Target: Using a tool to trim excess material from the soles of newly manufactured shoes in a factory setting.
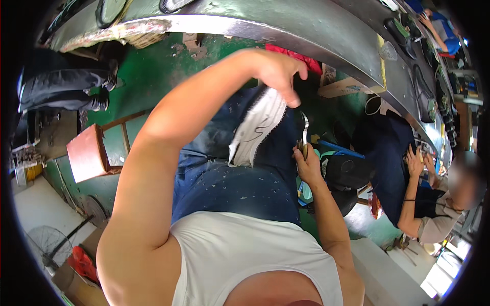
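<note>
A long white shoe-bottom-shaped piece (259, 127) with a jagged dark edge and pen marks rests between my thighs, over my dark blue trousers. Over its far end is my left hand (278, 71), slightly blurred, thumb and forefinger apart with nothing seen between them; its other fingers are hidden. Whether the palm touches the piece I cannot tell. To the right of the piece, my right hand (308, 164) is closed round the handle of a hand tool with a curved metal end (305, 127), which points away from me and stands apart from the white piece.
A long metal-edged bench (316, 30) curves across the far side and right, bearing several dark shoes (422, 94). A co-worker (434, 204) sits at the right. Another person's legs (66, 84) are at the left, near a reddish-brown chair (88, 154). A wooden board (344, 87) juts out below the bench.
</note>
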Action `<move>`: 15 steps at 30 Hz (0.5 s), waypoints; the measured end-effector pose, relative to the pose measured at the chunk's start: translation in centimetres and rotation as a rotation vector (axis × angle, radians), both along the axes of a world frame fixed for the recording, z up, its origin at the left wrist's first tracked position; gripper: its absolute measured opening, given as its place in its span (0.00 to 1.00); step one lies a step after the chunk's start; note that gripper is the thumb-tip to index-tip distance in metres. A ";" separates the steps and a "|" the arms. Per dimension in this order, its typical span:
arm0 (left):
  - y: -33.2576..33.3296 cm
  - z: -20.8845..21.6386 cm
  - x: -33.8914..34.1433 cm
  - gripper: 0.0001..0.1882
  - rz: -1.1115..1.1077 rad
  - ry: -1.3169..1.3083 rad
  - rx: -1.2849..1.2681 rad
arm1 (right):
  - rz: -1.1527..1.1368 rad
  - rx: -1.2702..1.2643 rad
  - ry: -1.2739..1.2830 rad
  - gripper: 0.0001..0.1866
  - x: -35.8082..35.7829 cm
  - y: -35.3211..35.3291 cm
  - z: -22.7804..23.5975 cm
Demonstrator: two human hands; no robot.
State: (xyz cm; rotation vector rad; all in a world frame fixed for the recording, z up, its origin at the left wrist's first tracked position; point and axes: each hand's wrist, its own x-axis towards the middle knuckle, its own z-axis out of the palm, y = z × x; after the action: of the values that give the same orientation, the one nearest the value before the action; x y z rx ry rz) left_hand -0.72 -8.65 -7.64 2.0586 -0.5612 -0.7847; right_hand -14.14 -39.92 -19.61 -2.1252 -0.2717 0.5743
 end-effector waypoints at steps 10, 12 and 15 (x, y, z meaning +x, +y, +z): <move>-2.7 -15.3 -13.3 0.29 1.042 0.756 -0.692 | 0.393 -0.077 0.030 0.27 2.8 1.7 6.1; -3.2 -14.6 -13.9 0.28 1.007 0.571 -0.690 | 0.563 -0.136 -0.235 0.29 4.0 2.6 5.6; -3.3 -14.6 -14.4 0.30 0.925 0.528 -0.714 | 0.629 -0.283 -0.215 0.22 5.2 4.6 7.7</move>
State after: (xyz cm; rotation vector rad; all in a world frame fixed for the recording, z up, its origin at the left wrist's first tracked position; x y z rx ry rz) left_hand -15.14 -11.96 -22.27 1.1536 0.3736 -0.4228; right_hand -8.93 -35.29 -11.87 -2.3695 -1.0580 0.7730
